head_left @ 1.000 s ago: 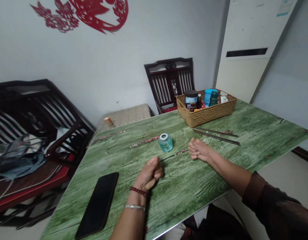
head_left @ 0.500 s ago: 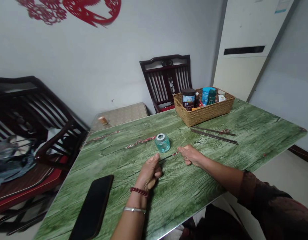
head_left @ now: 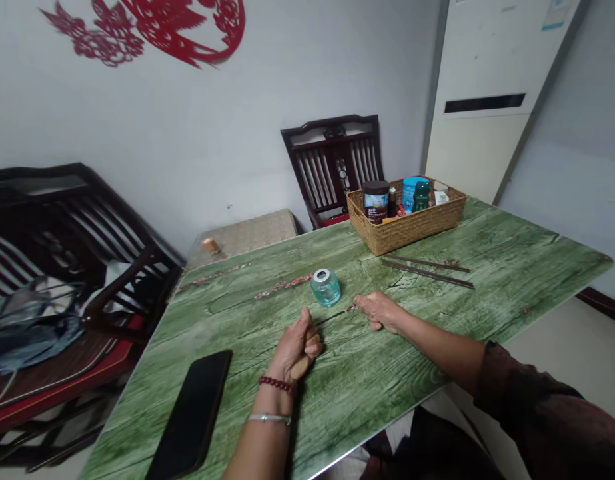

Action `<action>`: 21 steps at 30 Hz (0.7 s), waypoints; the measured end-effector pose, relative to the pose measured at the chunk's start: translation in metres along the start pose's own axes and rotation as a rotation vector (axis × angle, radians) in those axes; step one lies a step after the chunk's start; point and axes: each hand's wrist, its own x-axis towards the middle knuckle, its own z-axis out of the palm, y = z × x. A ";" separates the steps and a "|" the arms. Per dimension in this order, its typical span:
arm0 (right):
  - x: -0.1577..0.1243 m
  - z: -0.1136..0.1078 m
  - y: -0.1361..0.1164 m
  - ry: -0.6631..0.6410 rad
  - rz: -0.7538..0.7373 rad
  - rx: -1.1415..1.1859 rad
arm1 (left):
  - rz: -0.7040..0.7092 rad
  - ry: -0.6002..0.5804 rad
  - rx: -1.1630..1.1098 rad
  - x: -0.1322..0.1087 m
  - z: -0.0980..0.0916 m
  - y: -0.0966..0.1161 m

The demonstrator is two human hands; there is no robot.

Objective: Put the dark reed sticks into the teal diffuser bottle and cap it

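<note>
My left hand (head_left: 296, 345) rests on the green table (head_left: 512, 267) as a loose fist, a bead bracelet and a bangle on its wrist; a pale object shows inside the fingers. My right hand (head_left: 380, 311) lies on the table with fingers curled down at the end of a thin stick with small red flowers (head_left: 337, 313), which runs between the two hands. A small blue glass bottle (head_left: 325, 286) with a silver neck stands just beyond both hands.
A black phone (head_left: 192, 413) lies near the front left edge. A wicker basket (head_left: 404, 223) with jars stands at the back. Two dark sticks (head_left: 427, 269) and a flowered stick (head_left: 282, 285) lie nearby. Dark wooden chairs stand behind and left.
My right hand has dropped from a raised fist onto the table at the flowered stick's end. My left hand barely moved.
</note>
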 end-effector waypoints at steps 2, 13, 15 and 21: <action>0.000 0.000 0.001 0.005 0.000 -0.018 | 0.015 0.000 0.005 -0.001 -0.001 0.001; 0.062 0.018 -0.022 0.225 -0.333 -0.383 | 0.747 0.062 0.801 0.056 0.020 0.048; 0.074 0.029 -0.018 0.190 -0.350 -0.406 | 0.745 -0.033 0.907 0.070 0.022 0.047; 0.083 0.046 -0.008 0.256 -0.382 -0.485 | 0.769 -0.096 1.012 0.083 0.018 0.043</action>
